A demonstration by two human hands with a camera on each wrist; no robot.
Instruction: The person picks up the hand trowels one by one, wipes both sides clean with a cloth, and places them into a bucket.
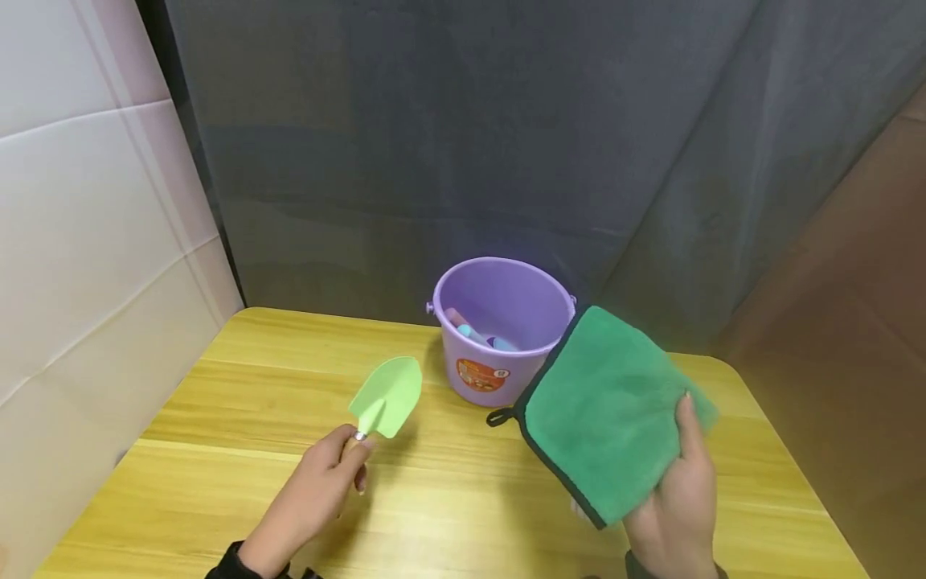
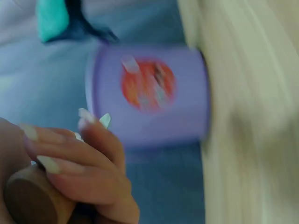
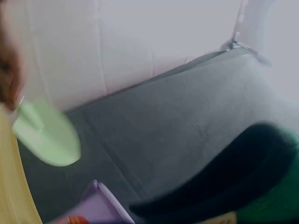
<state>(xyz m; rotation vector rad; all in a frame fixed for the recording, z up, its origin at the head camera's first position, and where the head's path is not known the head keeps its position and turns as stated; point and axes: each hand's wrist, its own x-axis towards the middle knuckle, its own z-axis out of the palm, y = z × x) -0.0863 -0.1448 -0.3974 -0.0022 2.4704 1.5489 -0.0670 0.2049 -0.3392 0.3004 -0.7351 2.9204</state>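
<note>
In the head view my left hand [image 1: 316, 484] grips the wooden handle of a small hand trowel with a pale green blade [image 1: 391, 394]. The blade points up and away, left of a purple bucket [image 1: 473, 347]. The handle's round brown end [image 2: 32, 198] shows in the left wrist view among curled fingers. My right hand [image 1: 676, 503] holds a green cloth [image 1: 608, 418] with black edging and a hanging loop, thumb on its face. The cloth is held above the table and overlaps the bucket's right side. The right fingers are mostly hidden behind it.
Inside the bucket lie several pink, blue and purple pieces [image 1: 473, 334], partly hidden by its wall. The wooden table [image 1: 239, 418] has a rounded far edge. A dark grey curtain [image 1: 448, 145] hangs behind, with a white panel [image 1: 87, 201] left and a brown one [image 1: 846, 322] right.
</note>
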